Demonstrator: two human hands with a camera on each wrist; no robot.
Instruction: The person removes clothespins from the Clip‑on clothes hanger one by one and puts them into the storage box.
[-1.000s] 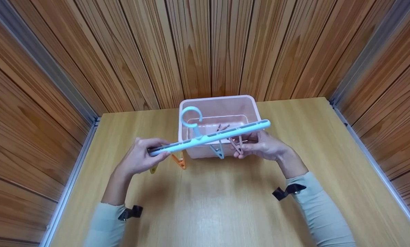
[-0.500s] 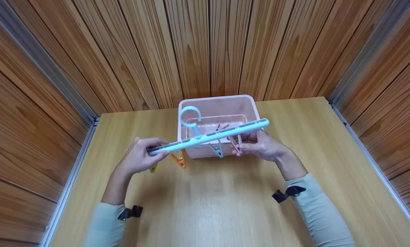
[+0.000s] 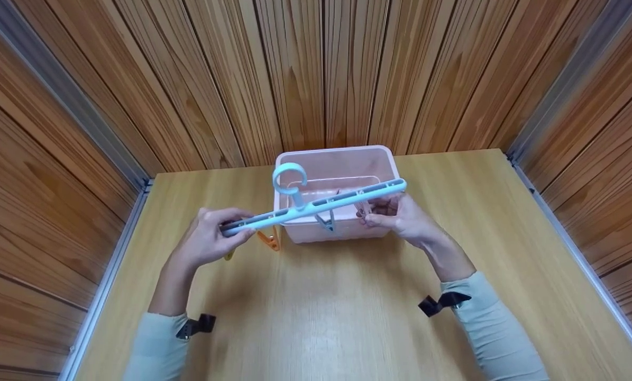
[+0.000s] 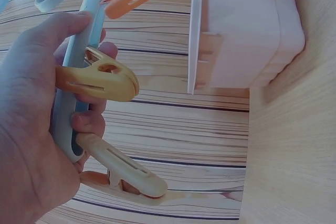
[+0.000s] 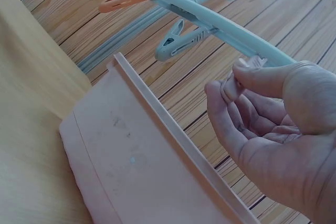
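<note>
Both forearms reach forward over the table [image 3: 316, 317] and lean inward, so the two hands face each other across a pale blue hanger [image 3: 316, 206]. The left hand [image 3: 207, 238] grips the hanger's left end, thumb laid along the near side of the bar and fingers curled round the far side; the hold is narrow, close on the bar. The right hand [image 3: 413, 219] is at the other end, wrist angled inward, with its thumb and index finger pinching a pink clip [image 5: 230, 89] just under the bar; its remaining fingers curl loosely behind. The hanger is held up off the table, slanting in the head view with its right end farther from the person, its hook [image 3: 288, 166] pointing away. From the bar hang a blue clip [image 5: 176, 43] left of the pink one, then an orange clip [image 5: 123, 1] near the left hand, and a yellow clip [image 4: 100, 82] right beside the left fingers; a pale clip [image 4: 126, 163] sits at the bar's left tip. Seen from the head, the hanger crosses in front of a pink tub [image 3: 321, 233] standing on the table's far part.
</note>
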